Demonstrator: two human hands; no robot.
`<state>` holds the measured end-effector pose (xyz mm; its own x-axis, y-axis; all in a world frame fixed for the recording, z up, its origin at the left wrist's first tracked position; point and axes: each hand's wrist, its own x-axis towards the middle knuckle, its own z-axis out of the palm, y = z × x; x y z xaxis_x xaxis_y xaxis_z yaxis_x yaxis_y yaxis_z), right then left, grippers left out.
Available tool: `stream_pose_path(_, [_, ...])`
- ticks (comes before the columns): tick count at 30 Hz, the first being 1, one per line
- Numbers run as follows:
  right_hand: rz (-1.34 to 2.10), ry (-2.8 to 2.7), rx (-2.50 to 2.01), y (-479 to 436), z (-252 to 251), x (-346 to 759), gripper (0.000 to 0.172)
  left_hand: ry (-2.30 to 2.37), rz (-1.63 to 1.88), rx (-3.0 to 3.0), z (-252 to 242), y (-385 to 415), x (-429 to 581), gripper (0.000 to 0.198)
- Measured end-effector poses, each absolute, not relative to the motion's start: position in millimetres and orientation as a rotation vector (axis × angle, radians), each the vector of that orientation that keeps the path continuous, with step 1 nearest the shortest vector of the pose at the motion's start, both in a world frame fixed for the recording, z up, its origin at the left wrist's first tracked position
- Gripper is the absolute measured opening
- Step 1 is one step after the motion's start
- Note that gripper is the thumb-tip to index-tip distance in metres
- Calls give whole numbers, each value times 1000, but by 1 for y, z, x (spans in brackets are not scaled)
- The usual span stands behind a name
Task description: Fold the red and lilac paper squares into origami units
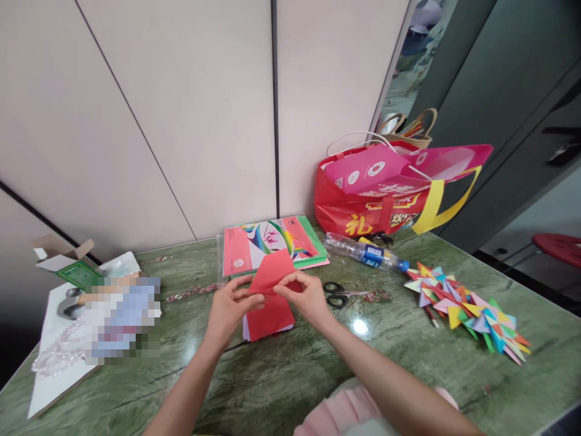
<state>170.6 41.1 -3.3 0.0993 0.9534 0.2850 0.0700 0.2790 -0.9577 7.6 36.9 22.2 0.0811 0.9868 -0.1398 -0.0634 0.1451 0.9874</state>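
Observation:
A red sheet of paper [272, 269] is held up between both my hands over the table. My left hand [232, 309] pinches its left side with thumb and fingers. On the right side, the thumb and fingertips of my right hand [303, 297] grip the same sheet near its middle. Beneath it lies a small stack of coloured paper [271, 321], red on top with lilac edges showing below. Black-handled scissors [336, 295] rest just right of my right hand. Behind the held sheet is a pack of coloured paper [238, 245] with a printed cover.
A plastic bottle [351, 249] lies at the back right, before a red gift bag [345, 206]. Many-coloured folded paper pieces [467, 309] spread along the right side. To the left, a white box lid [49, 375] carries beads and a green box [79, 275].

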Motion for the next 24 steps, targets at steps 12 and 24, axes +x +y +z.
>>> stream_pose_path(12, [971, -1322, -1070, 43, -10, 170, 16, 1004, 1065, 1009, 25, 34, 8, 60])
stream_pose_path(24, [951, -1274, -1097, 44, -10, 169, 19, 989, 1045, 1136, 26, 34, 8, 38])
